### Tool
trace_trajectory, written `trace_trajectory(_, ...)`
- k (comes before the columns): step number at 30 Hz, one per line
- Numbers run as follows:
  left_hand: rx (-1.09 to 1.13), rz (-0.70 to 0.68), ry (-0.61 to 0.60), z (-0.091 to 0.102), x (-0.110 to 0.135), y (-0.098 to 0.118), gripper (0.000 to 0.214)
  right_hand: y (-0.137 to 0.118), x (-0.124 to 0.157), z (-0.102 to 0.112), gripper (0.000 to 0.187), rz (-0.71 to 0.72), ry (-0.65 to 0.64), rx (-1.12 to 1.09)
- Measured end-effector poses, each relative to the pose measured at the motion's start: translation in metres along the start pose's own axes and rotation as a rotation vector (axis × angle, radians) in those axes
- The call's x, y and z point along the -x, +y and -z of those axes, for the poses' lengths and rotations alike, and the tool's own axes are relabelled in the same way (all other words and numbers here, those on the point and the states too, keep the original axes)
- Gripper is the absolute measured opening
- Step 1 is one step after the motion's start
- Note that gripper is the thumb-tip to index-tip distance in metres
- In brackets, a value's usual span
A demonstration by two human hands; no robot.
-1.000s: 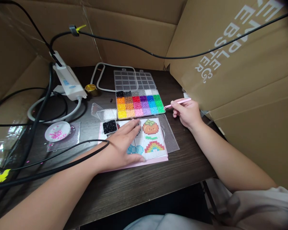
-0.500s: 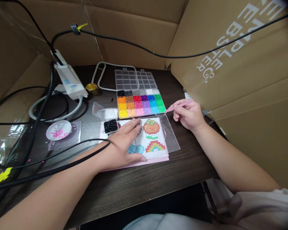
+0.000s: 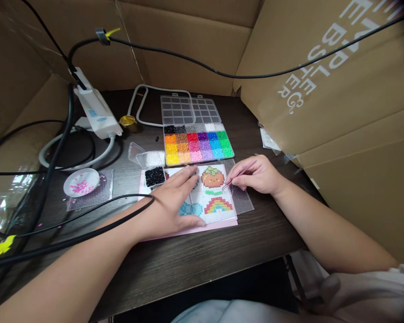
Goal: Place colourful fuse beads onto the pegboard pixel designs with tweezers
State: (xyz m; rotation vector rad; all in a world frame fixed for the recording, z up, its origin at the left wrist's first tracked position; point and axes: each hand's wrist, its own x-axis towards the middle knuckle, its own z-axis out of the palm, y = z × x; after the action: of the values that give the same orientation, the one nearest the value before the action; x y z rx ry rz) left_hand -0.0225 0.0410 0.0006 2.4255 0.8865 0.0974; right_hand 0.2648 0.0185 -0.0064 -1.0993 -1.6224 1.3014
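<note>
Bead box point(image 3: 202, 162) is gridded in black, greys, white, orange, browns, red, pinks, purples, blues, greens, yellow. Pattern sheet point(image 3: 222, 218) is printed with green-topped orange pixel figure point(image 3: 212, 179) and banded rainbow point(image 3: 218, 205). Strip between point(image 3: 213, 192) is coloured green; tweezers point(image 3: 243, 169) are finished pink.

There were two hands point(image 3: 173, 202), one pair of tweezers point(image 3: 245, 168), one bead case point(image 3: 200, 162) and, at nine o'clock, one dish point(image 3: 84, 173).

at my left i see a white power strip point(image 3: 97, 114), with a small gold cup point(image 3: 128, 123) near it on the tabletop point(image 3: 252, 242). a black cable point(image 3: 249, 76) stretches across my view before brown cardboard walls point(image 3: 188, 49), the right one bearing white lettering point(image 3: 337, 37).
</note>
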Motion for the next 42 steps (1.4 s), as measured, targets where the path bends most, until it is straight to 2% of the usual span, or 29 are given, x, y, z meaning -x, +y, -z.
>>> trace_trajectory(20,-0.001,-0.01,0.005,-0.001,0.001,-0.001,0.099,-0.001,0.0,0.0,0.012,-0.036,-0.013,0.022)
trace_trajectory(32,-0.025,0.0,-0.01,-0.001,0.0,-0.001,0.101,0.002,0.0,0.002,0.014,-0.034,0.011,-0.047)
trace_trajectory(34,-0.029,0.0,-0.012,-0.001,0.0,-0.001,0.101,0.004,-0.002,0.005,0.014,0.002,0.083,-0.085)
trace_trajectory(39,-0.031,0.011,-0.023,-0.001,0.0,-0.001,0.104,0.009,-0.014,0.018,0.017,0.138,0.53,-0.257)
trace_trajectory(42,-0.035,0.034,-0.034,0.0,0.0,0.0,0.105,0.012,-0.02,0.022,0.024,0.149,0.675,-0.259)
